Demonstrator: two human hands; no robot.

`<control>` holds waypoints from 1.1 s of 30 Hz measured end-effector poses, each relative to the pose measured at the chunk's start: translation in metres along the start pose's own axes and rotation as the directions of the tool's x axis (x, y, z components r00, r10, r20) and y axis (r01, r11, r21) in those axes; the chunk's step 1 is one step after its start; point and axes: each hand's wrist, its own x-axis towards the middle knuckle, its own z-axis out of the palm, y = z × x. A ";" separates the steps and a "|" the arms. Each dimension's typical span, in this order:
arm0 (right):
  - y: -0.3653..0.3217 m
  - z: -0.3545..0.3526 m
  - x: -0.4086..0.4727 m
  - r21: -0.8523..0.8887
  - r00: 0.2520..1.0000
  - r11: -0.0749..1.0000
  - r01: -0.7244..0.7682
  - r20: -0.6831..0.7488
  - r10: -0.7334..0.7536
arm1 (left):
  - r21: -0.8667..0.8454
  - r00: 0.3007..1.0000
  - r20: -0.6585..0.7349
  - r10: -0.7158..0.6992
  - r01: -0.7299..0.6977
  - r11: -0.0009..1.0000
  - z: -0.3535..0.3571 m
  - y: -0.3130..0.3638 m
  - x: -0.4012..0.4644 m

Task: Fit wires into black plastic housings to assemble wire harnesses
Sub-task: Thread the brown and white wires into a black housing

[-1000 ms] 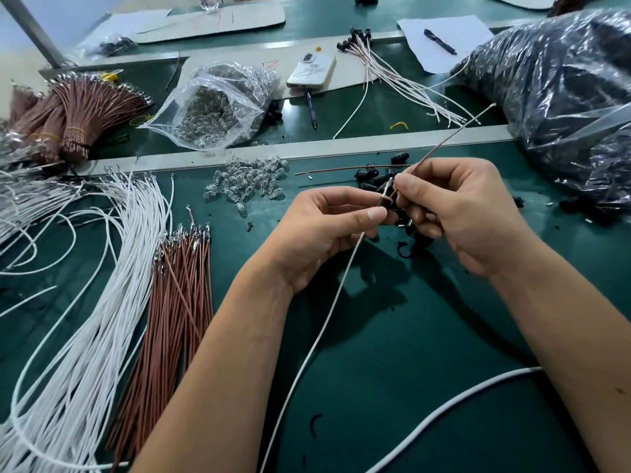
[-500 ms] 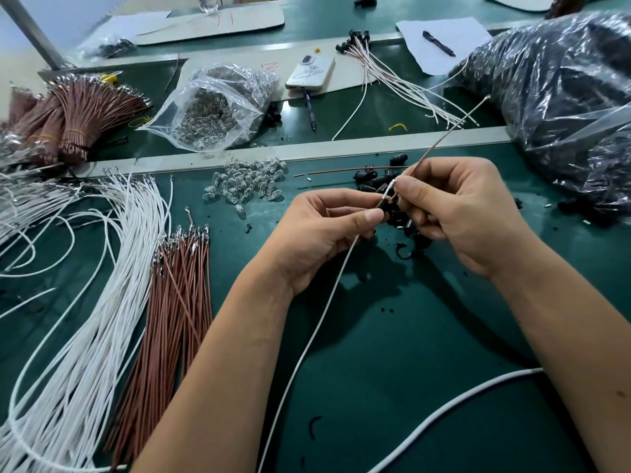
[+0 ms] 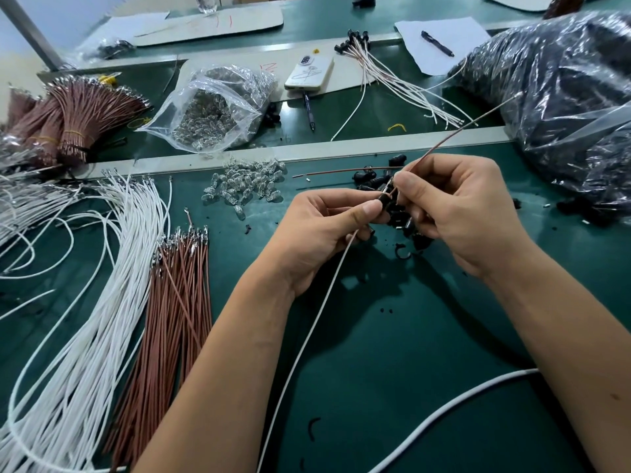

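Above the green tabletop (image 3: 392, 353), both hands meet at a small black housing (image 3: 385, 200). The left hand (image 3: 327, 230) pinches the housing between thumb and fingertips, with its other fingers curled underneath. The housing's long axis tilts up and to the right, its open end facing the right hand (image 3: 457, 206). A white wire (image 3: 307, 349) leaves the left hand's grip and runs down and to the left in a long, nearly straight line toward the near edge of the tabletop.

The right hand pinches a brown wire (image 3: 457, 133) between thumb and forefinger, just beside the housing's upper end. This wire's long axis slants up and to the right, its far tip reaching over the big clear bag of black parts (image 3: 560, 97). Its near end, with a metal terminal, points down and to the left at the housing; whether it is already seated inside cannot be told.

Just behind the hands lies a small heap of loose black housings (image 3: 372, 177), with a single brown wire lying flat beside them. To the left are a bundle of brown wires (image 3: 170, 302) and a wide sheaf of white wires (image 3: 88, 319), both running roughly toward the viewer. A pile of small clear bulbs (image 3: 246, 184) sits near the metal strip.
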 end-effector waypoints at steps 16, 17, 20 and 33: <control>0.000 -0.001 0.001 0.091 0.999 0.995 -0.039 0.014 0.038 | 0.008 0.999 -0.035 0.004 -0.003 1.000 0.002 0.001 0.000; 0.000 0.000 0.001 0.099 0.999 0.994 -0.047 0.016 0.046 | 0.009 0.999 -0.037 0.005 -0.004 1.000 0.002 0.001 0.000; 0.000 0.001 0.001 0.088 0.997 0.993 -0.079 0.029 0.077 | 0.018 0.999 -0.041 0.004 -0.003 1.000 0.003 0.002 -0.001; -0.007 0.004 -0.001 0.196 0.987 0.968 -0.153 0.070 0.142 | -0.125 0.992 0.068 -0.111 0.119 0.985 0.001 0.009 -0.006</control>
